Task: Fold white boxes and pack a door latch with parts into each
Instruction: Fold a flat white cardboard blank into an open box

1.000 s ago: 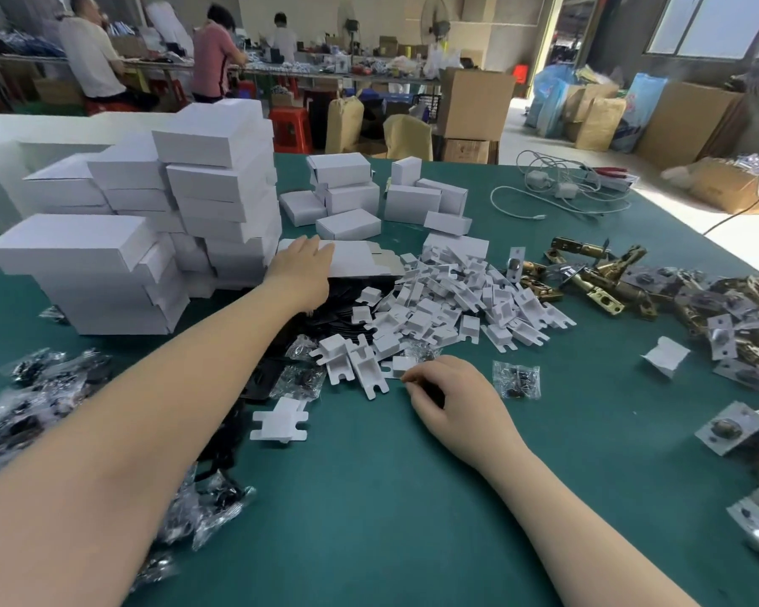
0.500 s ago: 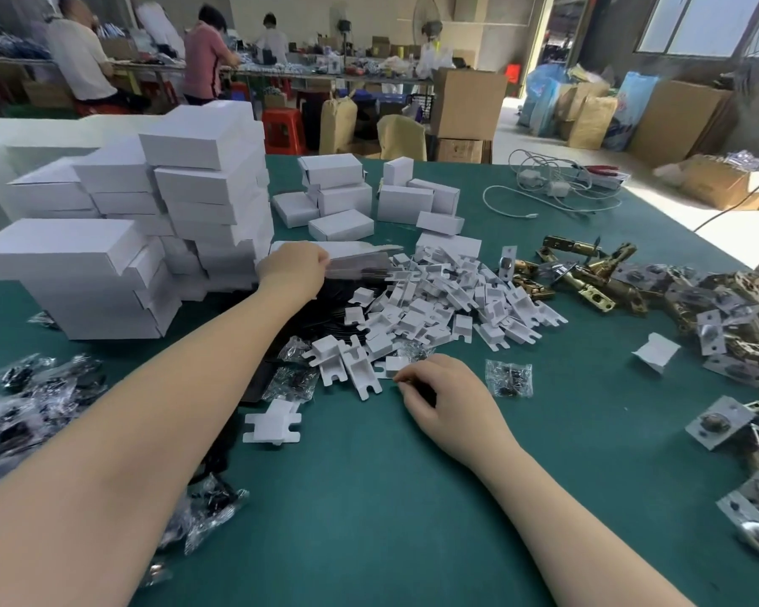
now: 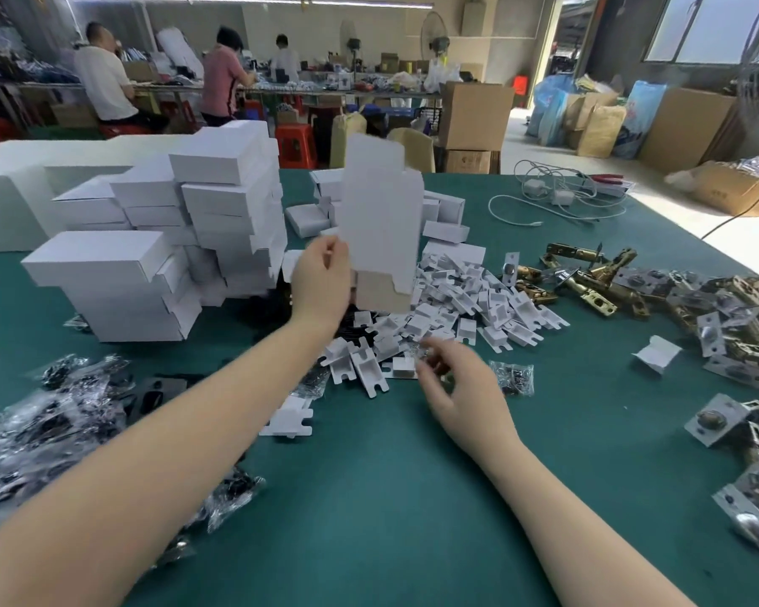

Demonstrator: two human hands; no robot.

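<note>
My left hand (image 3: 321,282) grips the lower left edge of a flat, unfolded white box blank (image 3: 382,221) and holds it upright above the green table (image 3: 369,497). My right hand (image 3: 461,396) hovers low over the near edge of a pile of white card inserts (image 3: 469,300). Its curled fingers pinch what looks like a small clear bag of parts (image 3: 426,363), blurred by motion. Brass door latches (image 3: 588,282) lie in a heap to the right of the inserts.
Stacks of closed white boxes (image 3: 220,212) stand at the left. Clear bags of black parts (image 3: 40,422) cover the near left, and another small bag (image 3: 511,376) lies by my right hand. Metal plates (image 3: 719,418) line the right edge; white cables (image 3: 557,194) lie far right.
My left hand has lifted a flat box blank off the stack behind the inserts and raised it upright. My right hand has come up off the table with its fingers curled.
</note>
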